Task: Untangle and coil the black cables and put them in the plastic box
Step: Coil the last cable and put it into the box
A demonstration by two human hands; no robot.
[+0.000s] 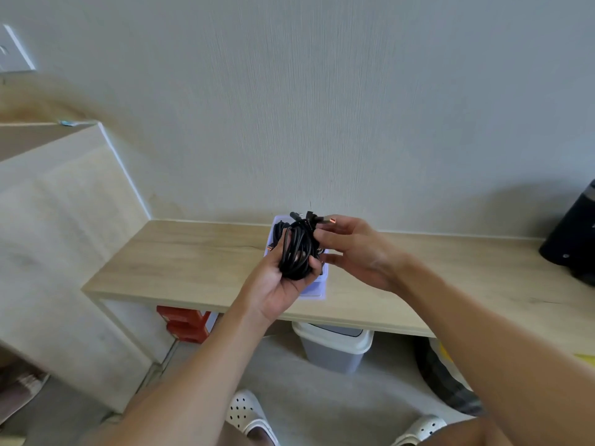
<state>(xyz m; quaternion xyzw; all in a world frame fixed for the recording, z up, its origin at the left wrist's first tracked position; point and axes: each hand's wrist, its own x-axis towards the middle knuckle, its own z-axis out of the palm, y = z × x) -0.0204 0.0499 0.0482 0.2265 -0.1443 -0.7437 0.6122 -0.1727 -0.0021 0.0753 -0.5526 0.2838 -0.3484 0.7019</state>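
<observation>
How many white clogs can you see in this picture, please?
2: the left clog at the bottom centre and the right clog further right, both cut off by the frame edge.

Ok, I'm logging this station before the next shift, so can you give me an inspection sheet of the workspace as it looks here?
Surface: pale wooden table against a wall.
Job's things: clear plastic box on the table, under the hands; black cables bunched together above it.
Clutter: black appliance at the table's right end.
Grippers: left hand grips the cables from below; right hand pinches them near the top.
Cables: loosely bunched, plug ends sticking out on top; none seen trailing on the table.
Surroundings: grey bin and red boxes under the table.
</observation>
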